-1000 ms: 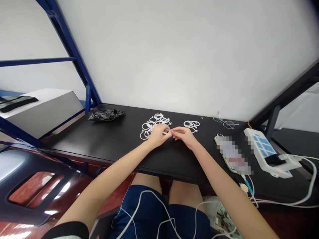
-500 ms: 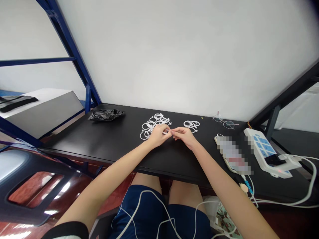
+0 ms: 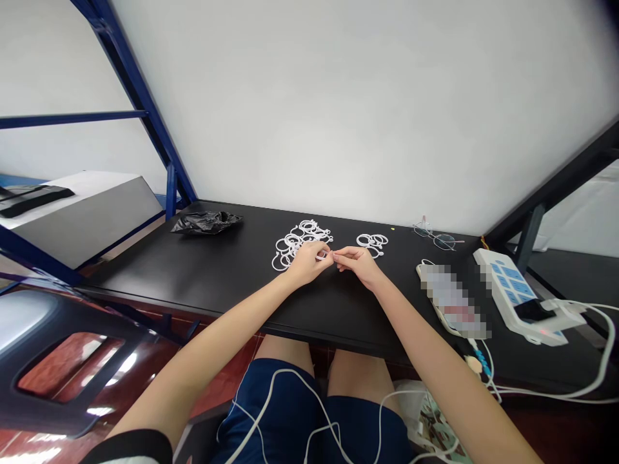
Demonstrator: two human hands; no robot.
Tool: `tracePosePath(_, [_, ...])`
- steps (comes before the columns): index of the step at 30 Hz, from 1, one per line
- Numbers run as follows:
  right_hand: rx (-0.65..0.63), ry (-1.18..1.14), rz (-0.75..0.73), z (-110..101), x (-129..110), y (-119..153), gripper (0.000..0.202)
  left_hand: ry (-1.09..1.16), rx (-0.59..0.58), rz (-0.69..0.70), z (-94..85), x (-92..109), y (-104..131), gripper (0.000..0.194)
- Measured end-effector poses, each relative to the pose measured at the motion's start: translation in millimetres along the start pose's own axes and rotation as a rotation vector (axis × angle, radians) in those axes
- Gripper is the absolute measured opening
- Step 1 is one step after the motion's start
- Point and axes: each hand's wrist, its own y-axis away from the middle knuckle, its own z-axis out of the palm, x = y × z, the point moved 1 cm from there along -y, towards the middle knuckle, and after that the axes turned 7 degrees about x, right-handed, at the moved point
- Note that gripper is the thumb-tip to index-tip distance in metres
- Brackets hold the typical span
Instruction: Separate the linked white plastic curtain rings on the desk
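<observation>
Black desk [image 3: 217,270] under a white wall: left hand [image 3: 307,261] and right hand [image 3: 356,261] meet, fingers pinched together on one small white ring [image 3: 331,255], large ring pile [image 3: 300,241] just behind the left hand, small pile [image 3: 372,242] behind the right, apparently sorted apart.

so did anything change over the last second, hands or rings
Nothing visibly changed. The left hand and right hand meet fingertip to fingertip over the black table, pinching one small white ring between them, as before. The larger pile of rings, the smaller pile, the black bag and the glasses lie where they were.
</observation>
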Motion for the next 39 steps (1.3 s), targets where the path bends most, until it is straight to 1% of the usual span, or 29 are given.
tracePosePath(25, [-0.001, -0.001, -0.023, 0.2, -0.1, 0.8, 0.028, -0.002, -0.027, -0.010, -1.5, 2.8, -1.3, 0.014])
tracePosePath(39, [0.012, -0.001, -0.021, 1.2, -1.4, 1.2, 0.029, -0.025, -0.014, -0.001, -1.1, 1.5, -1.1, 0.017])
